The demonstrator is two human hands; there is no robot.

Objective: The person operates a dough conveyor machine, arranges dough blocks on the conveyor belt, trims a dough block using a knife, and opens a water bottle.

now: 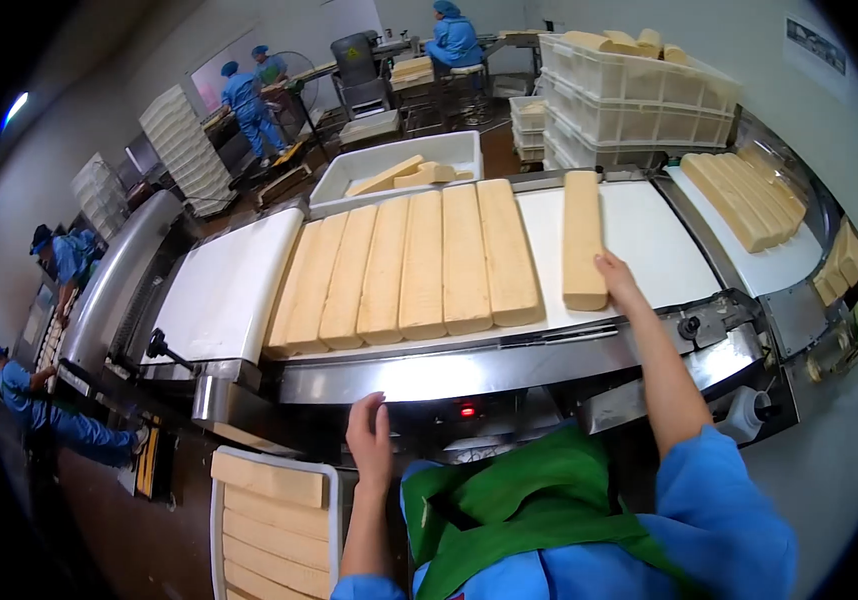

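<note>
On the white conveyor belt (539,235), a long pale-yellow block (581,240) lies apart from the others. My right hand (621,280) is closed against the right side of its near end, fingers partly hidden. To its left, several similar blocks (419,265) lie side by side in a row across the belt. My left hand (369,440) hovers in front of the conveyor's metal edge (429,370), holding nothing, its fingers loosely bent and apart from the thumb. Below and left of it, a white crate (217,520) holds more long blocks.
Behind the belt stands a white tub (469,150) with loose block pieces. Stacked white crates (639,125) rise at back right. More blocks (744,200) lie on the right-hand belt section. A metal-covered machine (119,285) stands left. Several people in blue work farther off.
</note>
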